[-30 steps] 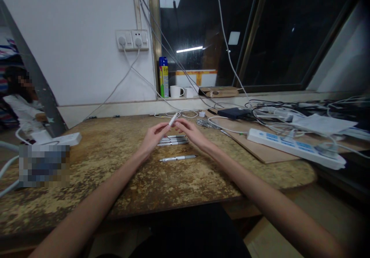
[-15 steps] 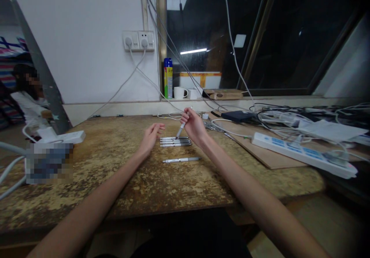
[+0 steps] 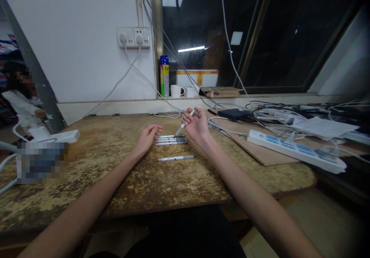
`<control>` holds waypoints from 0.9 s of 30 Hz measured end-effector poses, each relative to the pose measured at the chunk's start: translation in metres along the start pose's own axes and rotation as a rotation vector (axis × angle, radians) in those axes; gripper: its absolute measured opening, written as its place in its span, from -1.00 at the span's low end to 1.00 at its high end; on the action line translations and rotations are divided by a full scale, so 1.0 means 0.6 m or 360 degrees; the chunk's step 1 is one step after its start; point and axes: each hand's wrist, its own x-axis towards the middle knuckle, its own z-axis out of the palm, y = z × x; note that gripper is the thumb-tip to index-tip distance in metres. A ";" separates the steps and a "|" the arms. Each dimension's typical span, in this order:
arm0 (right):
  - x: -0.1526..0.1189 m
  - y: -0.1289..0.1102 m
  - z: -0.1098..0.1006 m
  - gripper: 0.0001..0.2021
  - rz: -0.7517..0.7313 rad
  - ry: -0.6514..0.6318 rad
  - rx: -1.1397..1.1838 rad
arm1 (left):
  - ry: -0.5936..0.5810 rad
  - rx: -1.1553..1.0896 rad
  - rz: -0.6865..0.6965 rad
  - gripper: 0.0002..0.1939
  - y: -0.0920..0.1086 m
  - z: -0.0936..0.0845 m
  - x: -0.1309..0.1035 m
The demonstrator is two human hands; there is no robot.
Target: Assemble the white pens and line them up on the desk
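Observation:
My right hand (image 3: 198, 126) is closed on a white and grey pen (image 3: 182, 126), which slants with its dark tip down and left over a row of pens. Several similar pens (image 3: 172, 143) lie side by side beneath it. Whether the held pen's tip touches the row I cannot tell. By the left ends of the row rests my left hand (image 3: 148, 136), its fingers loosely bent and holding nothing that shows; they may touch the pen ends. Closer to me, one separate pen (image 3: 176, 158) lies flat, apart from both hands.
The wooden table (image 3: 127, 188) has a worn, patchy top. To the right, a white power strip (image 3: 295, 150) and tangled cables lie on a brown board (image 3: 263, 156). A mug (image 3: 175, 91) and a spray can (image 3: 164, 77) stand on the sill. A person (image 3: 20, 100) is at far left.
My right hand has turned so that more of its palm shows, and the pen in it leans over more. My left hand stays beside the row. The whole view has shifted slightly.

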 end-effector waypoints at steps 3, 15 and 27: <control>0.000 -0.003 -0.003 -0.73 -0.0002 -0.0021 0.0006 | -0.0015 0.0000 -0.0002 -0.65 0.001 0.000 0.000; -0.002 -0.009 -0.003 -0.72 -0.0045 -0.0034 0.0039 | -0.0050 0.0057 0.0015 -0.66 0.006 0.001 -0.003; -0.002 -0.011 0.000 -0.79 -0.0083 -0.0005 -0.0102 | -0.0084 0.0063 0.0041 -0.64 0.002 0.001 -0.004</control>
